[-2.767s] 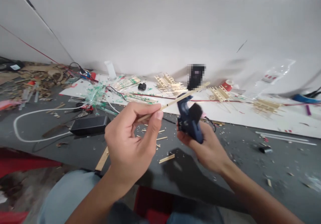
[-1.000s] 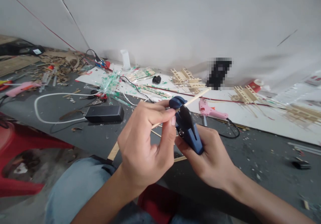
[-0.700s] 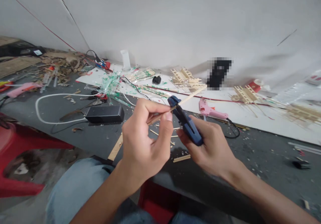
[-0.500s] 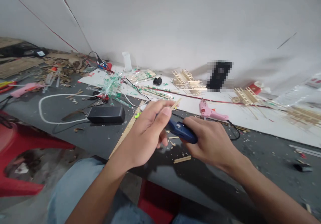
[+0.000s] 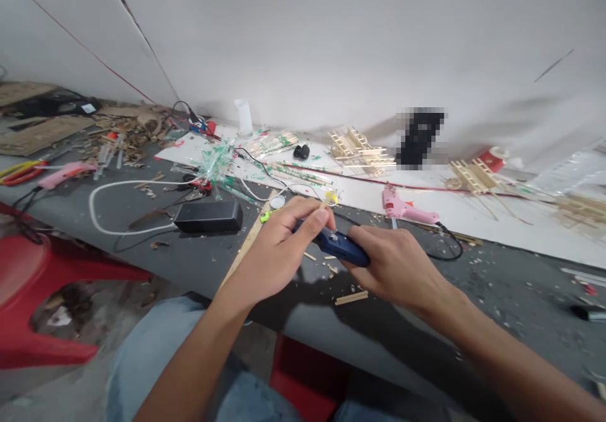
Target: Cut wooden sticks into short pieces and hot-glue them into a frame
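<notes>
Nearest, toward 5 o'clock from the view's centre, two short sticks [image 5: 351, 298] on the bench [image 5: 199, 264]. Just beyond, close together: at 7 o'clock, left hand [image 5: 277, 248] pinching a pale stick [image 5: 326, 202], tip upward; at 4 o'clock, right hand [image 5: 398, 258] wrapped around a dark blue cutter [image 5: 344, 249]. Cannot tell whether blades touch the stick, being hidden behind left fingers. Probably trimming; calls next for a firm pinch, clear of the blades. Farther off, black box [image 5: 208, 217] at 9, pink glue gun [image 5: 402, 207] at 3.
</notes>
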`<state>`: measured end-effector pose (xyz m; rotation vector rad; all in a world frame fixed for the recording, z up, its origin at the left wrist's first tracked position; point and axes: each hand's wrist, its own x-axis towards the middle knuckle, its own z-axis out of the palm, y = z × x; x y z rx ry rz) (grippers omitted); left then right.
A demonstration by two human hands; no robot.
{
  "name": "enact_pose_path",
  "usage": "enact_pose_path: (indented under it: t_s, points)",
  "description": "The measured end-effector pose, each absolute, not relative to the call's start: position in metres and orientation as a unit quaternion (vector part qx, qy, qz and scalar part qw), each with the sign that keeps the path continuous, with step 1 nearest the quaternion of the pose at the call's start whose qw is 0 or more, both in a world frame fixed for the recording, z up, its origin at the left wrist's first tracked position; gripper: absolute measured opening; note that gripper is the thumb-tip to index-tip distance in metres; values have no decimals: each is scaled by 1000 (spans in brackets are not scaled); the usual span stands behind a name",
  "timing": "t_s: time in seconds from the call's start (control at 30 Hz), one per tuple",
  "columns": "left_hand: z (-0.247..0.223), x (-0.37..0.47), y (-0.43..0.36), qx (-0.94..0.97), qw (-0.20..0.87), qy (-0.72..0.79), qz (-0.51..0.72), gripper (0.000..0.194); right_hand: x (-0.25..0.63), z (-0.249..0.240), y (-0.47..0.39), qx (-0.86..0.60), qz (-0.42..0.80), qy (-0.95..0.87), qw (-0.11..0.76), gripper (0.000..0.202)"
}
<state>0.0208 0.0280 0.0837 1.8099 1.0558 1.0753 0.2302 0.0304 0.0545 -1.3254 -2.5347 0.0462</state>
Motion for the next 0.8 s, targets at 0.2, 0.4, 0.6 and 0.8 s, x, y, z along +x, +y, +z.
enact_pose_path:
  t_s: [0.2,0.4,0.6,0.8]
  points:
    - [83,8,30,652,350,458,493,30,281,72,25,-579,-41,-806,113,39]
    - [53,39,25,648,529,410,363,31,402,17,-2,-719,-42,-690,75,64]
    - [23,73,29,538,678,319,387,24,446,-27,-17,-694,-52,-715,59,76]
    - [3,72,29,522,701,312,372,28,374,20,-15,-630,24,-703,329,46]
